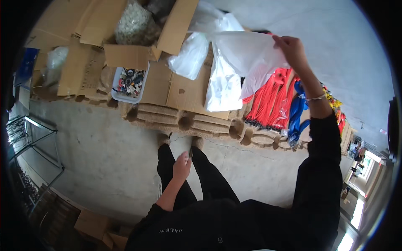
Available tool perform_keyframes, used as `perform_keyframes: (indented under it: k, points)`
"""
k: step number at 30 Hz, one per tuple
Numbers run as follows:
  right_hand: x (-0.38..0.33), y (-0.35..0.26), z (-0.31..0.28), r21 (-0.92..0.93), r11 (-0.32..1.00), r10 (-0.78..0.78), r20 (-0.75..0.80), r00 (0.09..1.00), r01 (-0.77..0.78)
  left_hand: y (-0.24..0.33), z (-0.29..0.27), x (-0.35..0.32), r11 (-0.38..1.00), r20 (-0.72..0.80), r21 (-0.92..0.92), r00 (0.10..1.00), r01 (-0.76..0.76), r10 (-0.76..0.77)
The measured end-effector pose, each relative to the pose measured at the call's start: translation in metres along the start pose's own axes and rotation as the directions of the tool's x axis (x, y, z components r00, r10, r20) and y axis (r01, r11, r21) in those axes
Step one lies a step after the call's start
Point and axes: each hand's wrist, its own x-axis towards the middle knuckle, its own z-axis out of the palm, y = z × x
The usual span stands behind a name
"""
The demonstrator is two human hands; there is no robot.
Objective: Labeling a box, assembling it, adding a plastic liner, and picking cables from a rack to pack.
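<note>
My right hand (293, 50) reaches forward over a pallet and grips the edge of a white plastic bag (247, 54), lifted above bundles of red cords (270, 102). More white bags (224, 85) lie on flattened cardboard (184, 90) beside it. My left hand (182, 165) hangs low by my legs in black trousers, fingers loosely apart, holding nothing that I can see.
Blue cords (298, 108) lie right of the red ones. A white tray of small dark parts (130, 83) sits on the pallet (201, 123) near open cardboard boxes (125, 25). A metal frame (37, 142) stands at left on the concrete floor (104, 154).
</note>
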Motion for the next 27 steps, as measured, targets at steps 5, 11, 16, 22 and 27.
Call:
perform_keyframes:
  k: [5,11,16,22,27]
  points:
    - [-0.053,-0.084,-0.215,0.253,0.920,-0.250,-0.214,0.944,0.301,0.153,-0.043,0.037,0.951,-0.157,-0.197,0.965,-0.239,0.210]
    - [-0.141,-0.104,-0.434,0.234,0.821,-0.505,-0.130,0.853,0.521,0.333,-0.060,0.082,0.547,-0.388,-0.691,0.881,-0.472,0.271]
    - [-0.224,-0.045,-0.542,0.677,0.715,-0.041,-0.209,0.977,0.175,0.419,-0.082,0.073,0.671,-0.585,-0.112,0.595,-0.733,0.552]
    - [-0.264,0.049,-0.608,0.473,0.870,-0.066,-0.161,0.985,0.136,0.448,-0.115,0.089,0.584,-0.187,-0.629,0.829,-0.514,0.528]
    - [-0.263,0.117,-0.600,0.587,0.788,-0.156,-0.104,0.982,0.188,0.485,-0.161,-0.020,0.612,0.175,-0.647,0.694,-0.454,0.699]
